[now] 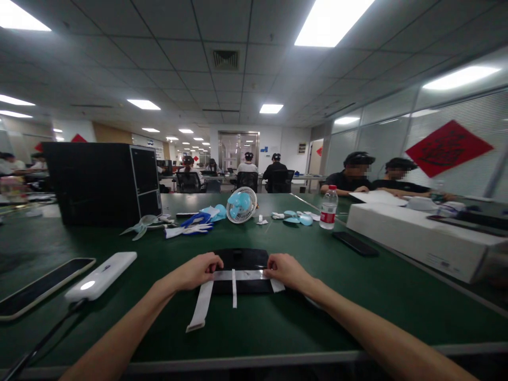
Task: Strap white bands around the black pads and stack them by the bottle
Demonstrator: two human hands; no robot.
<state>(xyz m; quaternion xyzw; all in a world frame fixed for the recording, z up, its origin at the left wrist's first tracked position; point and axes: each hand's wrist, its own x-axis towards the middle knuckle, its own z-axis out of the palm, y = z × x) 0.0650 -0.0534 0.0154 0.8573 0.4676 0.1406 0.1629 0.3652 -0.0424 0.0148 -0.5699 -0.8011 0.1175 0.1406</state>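
one curved, thin-looking black panel (250, 259), smooth and probably plastic, lay flat at the near middle of a dull green, smooth-topped table (301, 333); across it ran a glossy, pale flat band (252, 275), held at its left end between the bent fingers and thumb of the left hand (205, 269) and at its right end by the curled right hand (282, 270). attached or laid with it: a ribbed white fabric strap (201, 307) trailing nearward on the left, a narrow white strip (234, 296) crossing the middle, and a short white tab (278, 286) on the right. handling, as judged: light overall; panel fairly stiff and slightly slippery, best taken by its left and right ends; strap soft and limp, best pinched near its thickened tip; band thin and likely to crease. farther off: a round white fan with pale blue blades (241, 205) and a ribbed cage, limp white-and-blue fabric gloves (194, 226) to its left, and a clear plastic bottle with a red cap (328, 209) to its right.
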